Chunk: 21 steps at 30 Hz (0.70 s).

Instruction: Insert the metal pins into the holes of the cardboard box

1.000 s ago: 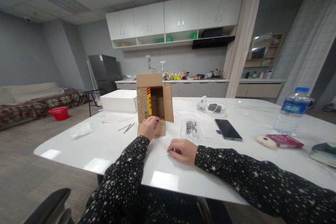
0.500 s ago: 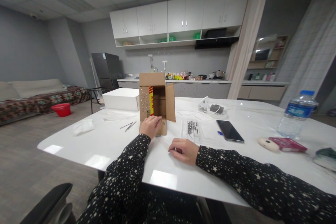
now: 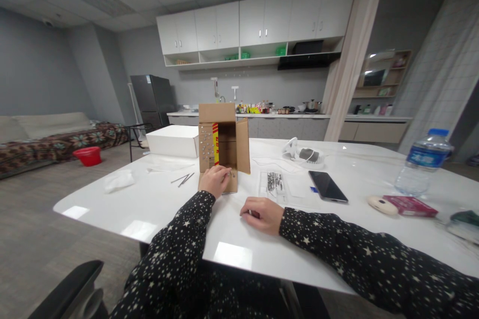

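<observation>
A small brown cardboard box (image 3: 223, 140) stands on the white table (image 3: 160, 204) with its open side toward me and its flaps spread. The left flap is dotted with small metal heads. My left hand (image 3: 214, 180) rests on the lower flap, its fingertips pinched on a thin metal piece that looks like a nail. My right hand (image 3: 262, 214) lies on the table as a loose fist, just short of a clear tray of nails (image 3: 274, 183). Two loose nails (image 3: 182, 179) lie to the left of the box.
A white box (image 3: 174, 141) sits behind the cardboard box, with a tissue (image 3: 118, 181) at the left. A phone (image 3: 328, 186), a white device (image 3: 305, 154), a water bottle (image 3: 423, 162) and a pink packet (image 3: 410, 205) lie to the right. A chair arm (image 3: 71, 291) is at the lower left.
The view has shifted slightly. My left fingertips have moved a little on the lower flap. My right hand has stayed still.
</observation>
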Available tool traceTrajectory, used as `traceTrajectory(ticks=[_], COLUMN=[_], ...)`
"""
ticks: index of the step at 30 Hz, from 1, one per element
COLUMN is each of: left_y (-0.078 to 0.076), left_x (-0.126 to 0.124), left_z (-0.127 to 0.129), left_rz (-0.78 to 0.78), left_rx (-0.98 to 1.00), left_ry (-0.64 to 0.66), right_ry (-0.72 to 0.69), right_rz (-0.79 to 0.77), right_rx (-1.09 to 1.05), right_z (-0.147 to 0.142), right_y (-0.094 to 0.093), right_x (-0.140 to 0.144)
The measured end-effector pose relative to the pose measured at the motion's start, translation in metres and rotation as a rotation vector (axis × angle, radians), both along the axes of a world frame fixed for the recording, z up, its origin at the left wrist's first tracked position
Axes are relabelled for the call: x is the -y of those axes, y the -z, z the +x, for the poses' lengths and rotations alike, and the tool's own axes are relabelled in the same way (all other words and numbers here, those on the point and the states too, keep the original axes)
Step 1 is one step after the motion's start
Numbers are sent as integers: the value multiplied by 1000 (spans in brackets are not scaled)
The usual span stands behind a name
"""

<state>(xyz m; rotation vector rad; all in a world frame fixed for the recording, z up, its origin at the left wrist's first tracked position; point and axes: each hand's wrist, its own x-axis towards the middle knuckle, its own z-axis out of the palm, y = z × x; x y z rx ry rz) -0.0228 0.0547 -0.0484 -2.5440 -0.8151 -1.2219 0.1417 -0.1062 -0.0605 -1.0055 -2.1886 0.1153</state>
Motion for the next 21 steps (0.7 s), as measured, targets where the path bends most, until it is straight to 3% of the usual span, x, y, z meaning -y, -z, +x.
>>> traceTrajectory(ticks=[21], left_y=[-6], left_x=[16], left_z=[0], left_rz=[-65], left_rx=[-306], left_ry=[-142], right_ry=[7], right_rz=[-10], right_rx=[-4], right_z=[0], right_y=[-1], right_x=[0])
